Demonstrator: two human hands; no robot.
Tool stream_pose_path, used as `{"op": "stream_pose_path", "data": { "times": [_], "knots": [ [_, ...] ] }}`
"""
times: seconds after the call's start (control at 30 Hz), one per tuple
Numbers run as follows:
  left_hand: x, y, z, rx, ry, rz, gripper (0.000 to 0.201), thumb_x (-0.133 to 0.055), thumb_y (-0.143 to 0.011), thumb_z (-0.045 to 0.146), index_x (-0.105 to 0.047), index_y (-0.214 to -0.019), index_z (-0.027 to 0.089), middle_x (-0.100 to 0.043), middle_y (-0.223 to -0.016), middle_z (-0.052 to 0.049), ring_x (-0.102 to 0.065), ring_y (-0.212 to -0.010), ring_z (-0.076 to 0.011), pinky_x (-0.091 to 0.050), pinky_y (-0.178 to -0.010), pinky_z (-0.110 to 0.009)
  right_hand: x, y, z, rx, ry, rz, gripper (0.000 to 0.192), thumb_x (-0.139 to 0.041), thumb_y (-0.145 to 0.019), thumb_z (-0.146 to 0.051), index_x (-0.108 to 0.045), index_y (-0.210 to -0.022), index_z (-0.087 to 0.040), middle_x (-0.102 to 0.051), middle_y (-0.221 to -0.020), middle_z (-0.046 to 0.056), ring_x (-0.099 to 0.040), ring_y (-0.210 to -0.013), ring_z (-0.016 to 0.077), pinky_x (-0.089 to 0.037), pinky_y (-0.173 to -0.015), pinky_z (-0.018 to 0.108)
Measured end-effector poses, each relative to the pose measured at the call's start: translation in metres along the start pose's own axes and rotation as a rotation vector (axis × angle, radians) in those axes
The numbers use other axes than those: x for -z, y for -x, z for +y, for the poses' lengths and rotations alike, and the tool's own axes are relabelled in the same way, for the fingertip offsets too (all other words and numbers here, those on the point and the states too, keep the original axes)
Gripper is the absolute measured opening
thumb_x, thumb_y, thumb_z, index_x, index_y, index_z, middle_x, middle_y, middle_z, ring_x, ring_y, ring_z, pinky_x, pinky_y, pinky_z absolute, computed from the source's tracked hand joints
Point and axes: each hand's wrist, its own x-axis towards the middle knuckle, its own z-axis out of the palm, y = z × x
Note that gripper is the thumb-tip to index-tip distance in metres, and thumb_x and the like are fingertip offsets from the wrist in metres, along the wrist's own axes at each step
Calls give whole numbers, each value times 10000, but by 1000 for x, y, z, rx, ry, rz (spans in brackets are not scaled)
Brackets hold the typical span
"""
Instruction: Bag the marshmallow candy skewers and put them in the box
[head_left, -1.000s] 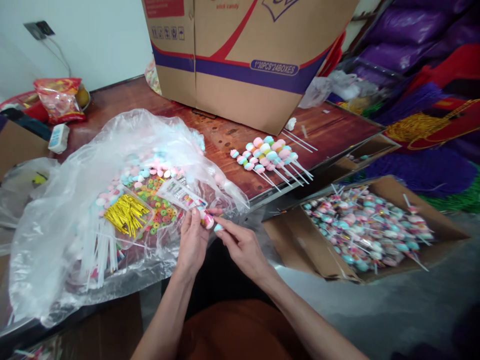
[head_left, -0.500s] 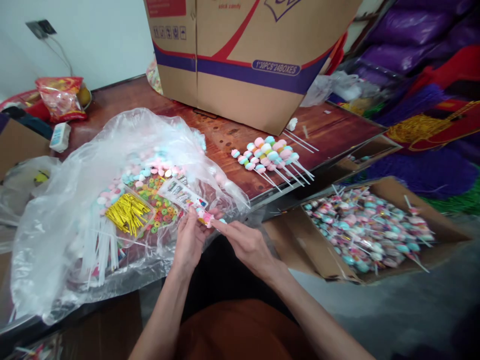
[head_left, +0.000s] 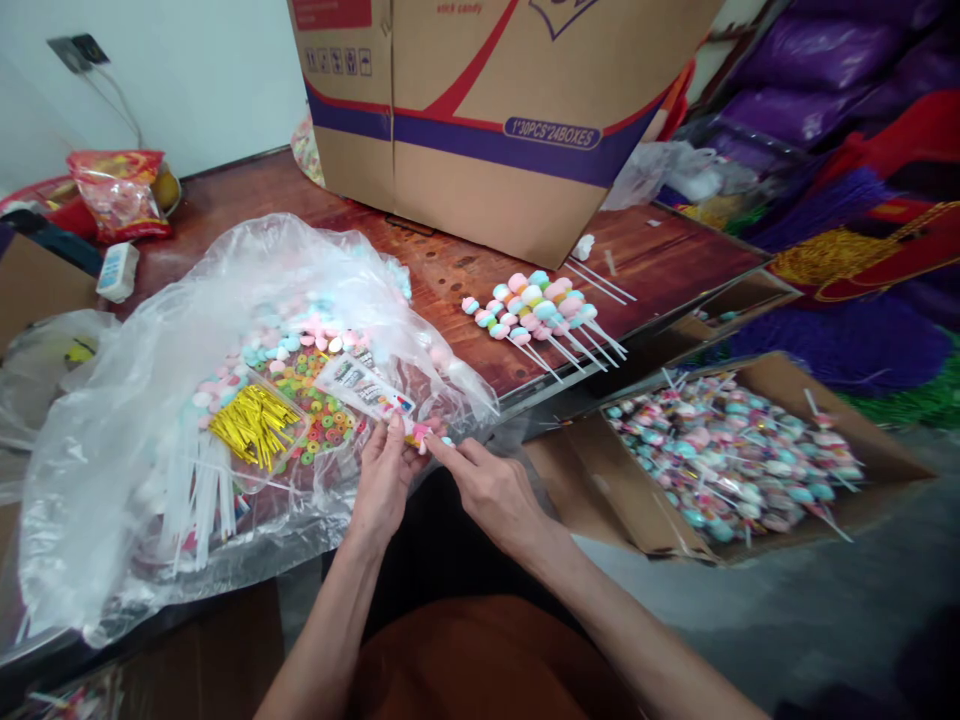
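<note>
My left hand point(head_left: 384, 478) has its thumb and fingers closed around a marshmallow candy stick point(head_left: 415, 430), whose pink, white and yellow pieces show between my hands. From the other side, the fingertips of my right hand point(head_left: 493, 488) are closed on its near end; my fingers partly hide it. Just beyond my left hand lie printed clear wrappers point(head_left: 364, 388). Ring-shaped gummies point(head_left: 315, 420), pink and blue marshmallows point(head_left: 277, 348), a clear tray of gold twist ties point(head_left: 255, 425) and white sticks point(head_left: 199, 495) rest on a large plastic sheet point(head_left: 97, 520).
Skewered marshmallows point(head_left: 536, 305) lie on the brown table point(head_left: 442, 265), before a big carton point(head_left: 480, 150). At lower right, an open cardboard box point(head_left: 622, 490) is filled with wrapped candy sticks point(head_left: 742, 455). A red snack packet point(head_left: 120, 190) sits at the back left.
My right fingertips have shifted slightly at the end of the candy stick, and the index finger is more bent. My left hand keeps its hold almost unmoved. The view has moved slightly.
</note>
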Motion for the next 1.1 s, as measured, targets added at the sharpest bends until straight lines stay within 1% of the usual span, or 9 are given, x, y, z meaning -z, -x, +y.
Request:
{"op": "stream_pose_path", "data": {
  "times": [0.13, 0.27, 0.4, 0.5, 0.67, 0.87, 0.97, 1.1],
  "knots": [
    [3, 0, -3, -18, -21, -18, 372, -775, -787, 472, -641, -937, 160, -774, -969, -121, -744, -954, -263, -572, -882, -408, 1, -6, -7, -24, -74, -25, 547, -426, -969, -63, -542, -1449, -299, -670, -898, 45, -661, -667, 133, -460, -544, 193],
    [5, 0, 1, -3, -14, -18, 350, -800, -769, 439, -649, -892, 148, -771, -986, -128, -742, -958, -274, -581, -855, -399, 2, -7, -9, -10, -183, -10, 494, -424, -997, -112, -548, -1440, -291, -665, -953, 54, -676, -777, 145, -484, -573, 181],
    [4, 0, 8, 26, -2, 13, 381, -828, -740, 422, -650, -939, 149, -774, -966, -132, -751, -905, -290, -600, -804, -422, 0, 0, -4, 67, -162, 9, 503, -453, -989, -113, -559, -1429, -333, -648, -1027, 61, -678, -826, 141, -479, -591, 176],
    [3, 1, 10, 42, -11, 24, 402, -837, -726, 429, -640, -943, 153, -775, -916, -120, -756, -863, -287, -607, -787, -428, -1, 3, 0, 113, -96, -7, 548, -462, -968, -78, -557, -1429, -360, -629, -1009, 52, -664, -795, 129, -456, -584, 173],
    [3, 2, 10, 64, -19, 39, 417, -850, -707, 434, -617, -920, 161, -772, -844, -99, -759, -800, -266, -609, -798, -434, 0, 2, 2, 88, -19, -45, 585, -461, -958, -77, -519, -1457, -376, -604, -932, 35, -632, -720, 116, -422, -562, 180],
    [4, 2, 5, 28, -46, 28, 426, -836, -728, 429, -617, -989, 174, -778, -889, -103, -758, -857, -262, -604, -813, -411, 4, 0, -2, 34, 59, -93, 560, -483, -961, -104, -535, -1441, -387, -615, -893, 38, -646, -689, 141, -386, -519, 213],
    [4, 2, 1, 18, -54, 35, 396, -832, -736, 414, -621, -975, 180, -778, -919, -97, -754, -894, -258, -597, -830, -400, 4, -2, -8, 21, 79, -114, 567, -482, -956, -90, -532, -1442, -379, -629, -911, 46, -637, -660, 133, -386, -516, 213],
    [3, 2, 2, 18, -10, 39, 353, -833, -737, 382, -641, -941, 169, -776, -905, -94, -751, -919, -270, -586, -855, -412, 1, -8, -15, 42, 21, -134, 567, -479, -948, -70, -531, -1446, -336, -650, -950, 60, -625, -656, 123, -423, -545, 191]
  ]
}}
